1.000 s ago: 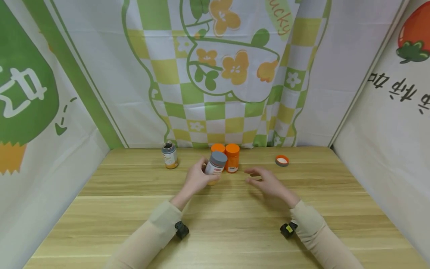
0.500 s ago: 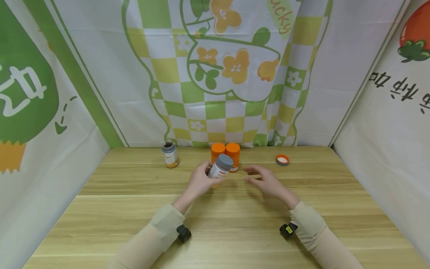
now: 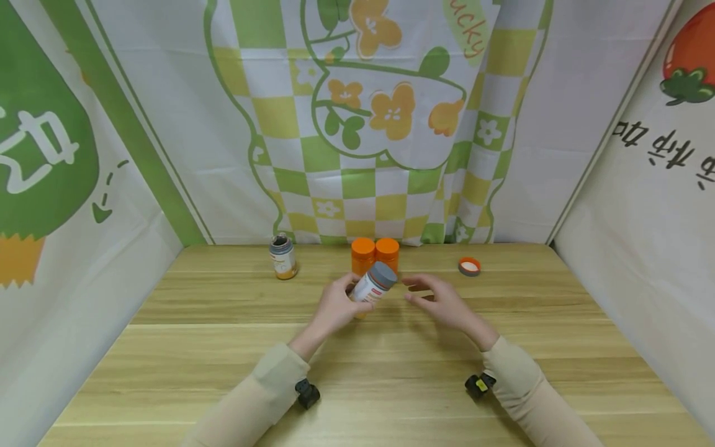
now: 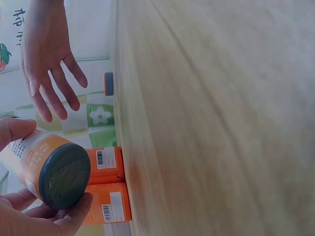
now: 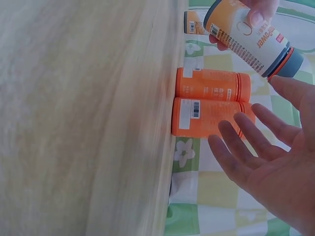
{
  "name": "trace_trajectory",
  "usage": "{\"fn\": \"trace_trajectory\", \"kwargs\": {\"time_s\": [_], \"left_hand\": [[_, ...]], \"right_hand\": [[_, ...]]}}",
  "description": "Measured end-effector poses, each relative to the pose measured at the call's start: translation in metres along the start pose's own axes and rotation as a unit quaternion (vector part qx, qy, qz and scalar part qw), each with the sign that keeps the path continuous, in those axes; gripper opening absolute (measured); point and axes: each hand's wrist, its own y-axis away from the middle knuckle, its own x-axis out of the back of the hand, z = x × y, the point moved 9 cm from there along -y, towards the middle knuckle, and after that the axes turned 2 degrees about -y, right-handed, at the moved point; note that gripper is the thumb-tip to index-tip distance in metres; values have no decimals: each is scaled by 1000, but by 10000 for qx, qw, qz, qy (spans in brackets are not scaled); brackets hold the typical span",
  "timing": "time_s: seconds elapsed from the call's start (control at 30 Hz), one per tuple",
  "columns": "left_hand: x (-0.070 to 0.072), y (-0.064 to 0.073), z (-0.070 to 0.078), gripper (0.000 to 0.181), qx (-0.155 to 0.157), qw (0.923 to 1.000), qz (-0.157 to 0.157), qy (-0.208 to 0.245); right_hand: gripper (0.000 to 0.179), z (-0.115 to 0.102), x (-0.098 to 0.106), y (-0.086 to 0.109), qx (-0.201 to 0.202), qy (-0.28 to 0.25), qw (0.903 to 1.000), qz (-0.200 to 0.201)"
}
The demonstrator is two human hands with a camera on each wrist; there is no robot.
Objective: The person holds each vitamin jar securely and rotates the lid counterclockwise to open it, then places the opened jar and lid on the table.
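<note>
My left hand (image 3: 335, 304) grips a grey-capped supplement bottle (image 3: 372, 287) round its body, above the table. The bottle leans, its cap toward the right hand. In the left wrist view its dark base (image 4: 65, 176) faces the camera. My right hand (image 3: 444, 304) hovers beside the cap with fingers spread and nothing held; in the right wrist view the thumb (image 5: 290, 91) is close to the cap (image 5: 290, 64), and whether it touches I cannot tell. Behind the held bottle stand two orange bottles (image 5: 211, 117) with orange lids, side by side and partly hidden in the head view.
An uncapped bottle (image 3: 283, 259) of the same grey and white kind stands at the back left. A loose cap (image 3: 469, 267) lies inside up at the back right. The wooden table (image 3: 385, 391) meets a checkered curtain (image 3: 363, 186) at the back and printed cloth walls at both sides.
My left hand has drawn the bottle a little nearer and to the right, tilting its cap further over toward the right hand. The right hand has hardly moved.
</note>
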Motion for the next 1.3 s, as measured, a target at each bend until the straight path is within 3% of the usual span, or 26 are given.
{"fn": "trace_trajectory", "kwargs": {"time_s": [0.7, 1.17, 1.3], "left_hand": [[-11, 10, 4, 46, 50, 9992, -370, -137], [-16, 15, 18, 50, -127, 9980, -607, -138], [-17, 17, 20, 51, -138, 9978, -634, -99]], "right_hand": [[42, -15, -1, 1, 311, -420, 9986, 95], [42, -30, 2, 1, 290, -88, 9992, 247], [41, -43, 1, 1, 261, -28, 9995, 167]]}}
